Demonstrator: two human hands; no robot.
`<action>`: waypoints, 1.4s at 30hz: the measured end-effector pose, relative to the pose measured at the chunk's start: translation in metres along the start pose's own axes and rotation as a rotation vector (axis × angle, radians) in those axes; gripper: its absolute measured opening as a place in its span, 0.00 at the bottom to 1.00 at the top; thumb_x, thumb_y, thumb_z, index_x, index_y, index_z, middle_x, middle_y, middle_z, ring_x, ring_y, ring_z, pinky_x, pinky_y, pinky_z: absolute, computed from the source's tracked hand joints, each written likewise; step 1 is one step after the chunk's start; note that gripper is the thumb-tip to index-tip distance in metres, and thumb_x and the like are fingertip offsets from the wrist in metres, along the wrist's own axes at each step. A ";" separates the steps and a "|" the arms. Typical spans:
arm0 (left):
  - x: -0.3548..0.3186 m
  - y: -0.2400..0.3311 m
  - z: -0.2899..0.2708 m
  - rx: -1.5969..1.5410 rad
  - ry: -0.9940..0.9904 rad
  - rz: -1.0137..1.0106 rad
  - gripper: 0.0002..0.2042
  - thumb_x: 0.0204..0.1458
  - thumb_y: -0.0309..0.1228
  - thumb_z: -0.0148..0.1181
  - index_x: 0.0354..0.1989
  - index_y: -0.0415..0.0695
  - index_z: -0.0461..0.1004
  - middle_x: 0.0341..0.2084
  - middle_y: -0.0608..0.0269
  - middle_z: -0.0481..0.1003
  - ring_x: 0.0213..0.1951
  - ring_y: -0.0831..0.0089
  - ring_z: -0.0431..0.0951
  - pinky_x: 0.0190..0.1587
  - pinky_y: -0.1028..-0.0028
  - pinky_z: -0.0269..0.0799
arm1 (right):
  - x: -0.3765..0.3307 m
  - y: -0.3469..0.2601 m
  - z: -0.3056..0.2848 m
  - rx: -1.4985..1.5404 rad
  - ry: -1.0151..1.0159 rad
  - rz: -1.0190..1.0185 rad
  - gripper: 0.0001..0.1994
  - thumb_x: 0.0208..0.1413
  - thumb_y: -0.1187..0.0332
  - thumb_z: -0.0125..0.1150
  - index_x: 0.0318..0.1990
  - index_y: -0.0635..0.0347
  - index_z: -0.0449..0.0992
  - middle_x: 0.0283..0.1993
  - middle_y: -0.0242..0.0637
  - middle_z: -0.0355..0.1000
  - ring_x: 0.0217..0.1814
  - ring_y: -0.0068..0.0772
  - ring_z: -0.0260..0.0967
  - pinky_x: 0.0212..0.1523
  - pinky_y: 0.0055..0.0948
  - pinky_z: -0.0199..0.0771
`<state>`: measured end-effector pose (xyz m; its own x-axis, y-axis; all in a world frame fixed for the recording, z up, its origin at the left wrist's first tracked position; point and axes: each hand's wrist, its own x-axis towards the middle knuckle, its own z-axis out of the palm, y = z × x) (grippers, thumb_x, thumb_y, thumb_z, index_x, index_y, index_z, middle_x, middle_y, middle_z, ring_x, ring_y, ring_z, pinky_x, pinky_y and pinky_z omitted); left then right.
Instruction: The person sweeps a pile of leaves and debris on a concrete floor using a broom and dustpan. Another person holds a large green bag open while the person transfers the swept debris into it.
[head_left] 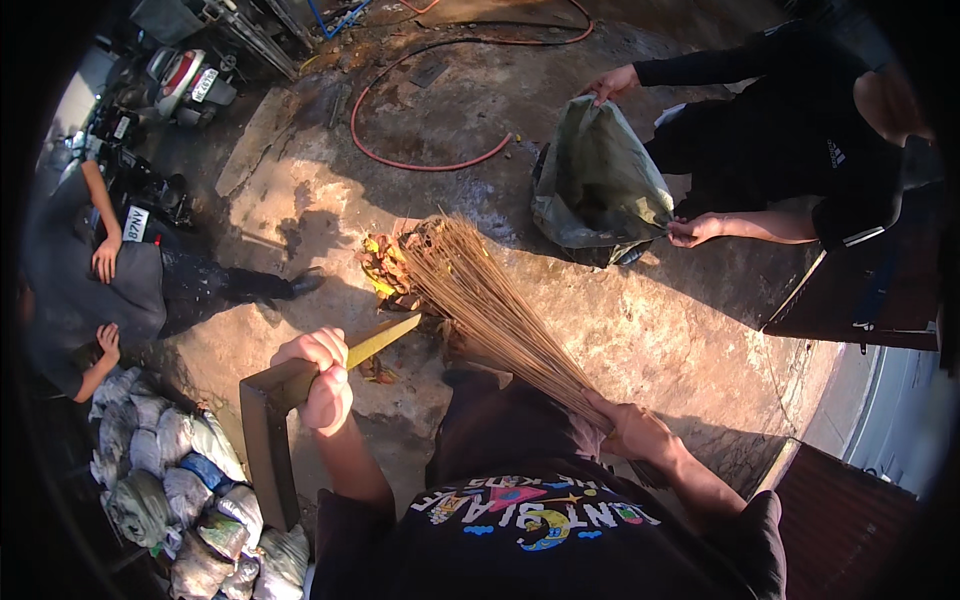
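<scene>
Hand, L [320, 382]: clenching, wrapping round angled yellow-brn. bar [268, 430]. Hand, R [637, 432]: gripping tan stick broom [490, 310] nr. its narrow end; bristles fanning out fwd. over conc. floor [630, 320], tips lying at leaf heap [382, 262], yellow & brn. Containers: (1) lg. grey-green sack [570, 230], mouth gaping, co-worker's hands [697, 230] holding rim; interior showing dark, contents can't tell. (2) Filled bags [145, 450], wht./grey/blue, misc., sitting piled at L; contents not showing.

Sunlit concrete [610, 325], deep shadows, dark curved edges
</scene>
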<state>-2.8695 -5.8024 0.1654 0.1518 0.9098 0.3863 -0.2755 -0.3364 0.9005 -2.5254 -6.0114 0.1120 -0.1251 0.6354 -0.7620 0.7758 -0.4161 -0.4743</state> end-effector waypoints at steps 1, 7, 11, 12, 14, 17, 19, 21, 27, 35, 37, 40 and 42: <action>0.005 0.002 0.012 -0.026 0.013 -0.017 0.11 0.35 0.28 0.57 0.16 0.45 0.58 0.12 0.68 0.58 0.17 0.76 0.57 0.30 0.73 0.52 | -0.010 0.005 -0.006 0.001 0.036 0.010 0.43 0.38 0.71 0.64 0.66 0.44 0.52 0.39 0.55 0.73 0.41 0.51 0.73 0.45 0.40 0.72; 0.058 -0.012 0.105 -0.221 -0.092 -0.032 0.11 0.36 0.28 0.56 0.17 0.47 0.57 0.13 0.69 0.57 0.20 0.77 0.57 0.32 0.74 0.52 | -0.071 0.058 -0.023 0.059 0.294 0.054 0.43 0.37 0.70 0.66 0.66 0.46 0.53 0.39 0.55 0.73 0.43 0.54 0.72 0.47 0.42 0.72; 0.089 -0.022 0.161 -0.249 -0.200 -0.008 0.10 0.37 0.29 0.53 0.16 0.47 0.57 0.13 0.70 0.56 0.19 0.77 0.56 0.31 0.74 0.52 | -0.089 0.075 -0.039 0.116 0.294 0.139 0.44 0.37 0.69 0.66 0.66 0.46 0.52 0.40 0.56 0.73 0.44 0.55 0.71 0.47 0.43 0.72; 0.097 -0.026 0.176 -0.257 -0.234 -0.014 0.10 0.37 0.29 0.53 0.16 0.47 0.57 0.13 0.69 0.56 0.19 0.77 0.56 0.31 0.74 0.52 | -0.091 0.082 -0.038 0.126 0.315 0.150 0.45 0.36 0.68 0.67 0.66 0.46 0.52 0.40 0.57 0.73 0.44 0.56 0.71 0.47 0.43 0.72; 0.110 -0.037 0.204 -0.268 -0.278 -0.033 0.08 0.36 0.26 0.52 0.16 0.45 0.57 0.13 0.68 0.58 0.19 0.77 0.57 0.28 0.75 0.52 | -0.082 0.098 -0.037 0.144 0.336 0.148 0.45 0.36 0.68 0.67 0.66 0.46 0.51 0.40 0.57 0.72 0.44 0.56 0.71 0.47 0.43 0.72; 0.122 -0.063 0.256 -0.227 -0.344 -0.079 0.08 0.36 0.26 0.52 0.16 0.44 0.59 0.13 0.66 0.59 0.18 0.77 0.56 0.26 0.75 0.52 | -0.059 0.119 -0.026 0.179 0.417 0.143 0.45 0.37 0.68 0.66 0.67 0.46 0.51 0.38 0.57 0.73 0.42 0.56 0.71 0.46 0.44 0.72; 0.128 -0.088 0.286 -0.181 -0.382 -0.101 0.06 0.36 0.24 0.52 0.17 0.42 0.60 0.14 0.65 0.60 0.18 0.77 0.57 0.24 0.76 0.53 | -0.042 0.130 -0.018 0.189 0.495 0.130 0.44 0.38 0.67 0.66 0.67 0.46 0.51 0.33 0.58 0.73 0.39 0.57 0.72 0.43 0.46 0.73; 0.134 -0.102 0.314 -0.114 -0.416 -0.126 0.06 0.36 0.24 0.53 0.17 0.42 0.61 0.15 0.66 0.61 0.19 0.78 0.58 0.25 0.77 0.54 | -0.021 0.138 -0.009 0.224 0.508 0.135 0.44 0.38 0.66 0.66 0.67 0.46 0.50 0.35 0.59 0.73 0.40 0.57 0.72 0.44 0.45 0.73; 0.154 -0.154 0.377 0.089 -0.629 -0.205 0.05 0.39 0.25 0.53 0.17 0.43 0.64 0.15 0.70 0.62 0.20 0.81 0.61 0.25 0.79 0.55 | 0.023 0.135 0.007 0.345 0.482 0.192 0.44 0.39 0.63 0.65 0.67 0.48 0.49 0.38 0.60 0.72 0.43 0.58 0.71 0.47 0.46 0.71; 0.163 -0.240 0.478 0.288 -1.286 -0.298 0.09 0.41 0.33 0.56 0.16 0.43 0.68 0.12 0.70 0.67 0.18 0.79 0.66 0.23 0.77 0.60 | 0.008 0.122 0.006 0.776 0.539 -0.037 0.44 0.42 0.69 0.59 0.68 0.60 0.42 0.49 0.67 0.66 0.54 0.62 0.64 0.56 0.44 0.65; 0.152 -0.250 0.500 0.402 -1.360 -0.366 0.10 0.40 0.36 0.56 0.16 0.43 0.68 0.12 0.69 0.67 0.19 0.79 0.67 0.25 0.76 0.61 | -0.003 0.117 0.005 0.828 0.578 -0.073 0.44 0.43 0.70 0.59 0.67 0.62 0.41 0.53 0.67 0.63 0.57 0.62 0.62 0.58 0.43 0.62; 0.141 -0.286 0.528 0.545 -1.447 -0.380 0.10 0.40 0.36 0.55 0.17 0.43 0.69 0.13 0.67 0.68 0.19 0.78 0.68 0.26 0.76 0.62 | -0.017 0.116 0.015 0.806 0.584 -0.037 0.46 0.40 0.72 0.57 0.68 0.63 0.38 0.53 0.66 0.63 0.55 0.60 0.64 0.57 0.41 0.63; 0.127 -0.283 0.549 0.629 -1.502 -0.385 0.10 0.39 0.35 0.54 0.16 0.42 0.70 0.13 0.66 0.69 0.20 0.77 0.69 0.26 0.75 0.63 | -0.030 0.117 0.019 0.892 0.580 -0.043 0.46 0.40 0.72 0.56 0.68 0.62 0.37 0.55 0.66 0.63 0.56 0.60 0.64 0.57 0.40 0.63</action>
<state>-2.2506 -5.7248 0.0690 0.9308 0.0570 -0.3611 0.3328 -0.5408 0.7725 -2.4430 -6.0916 0.0711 0.3548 0.7758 -0.5217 0.0149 -0.5627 -0.8266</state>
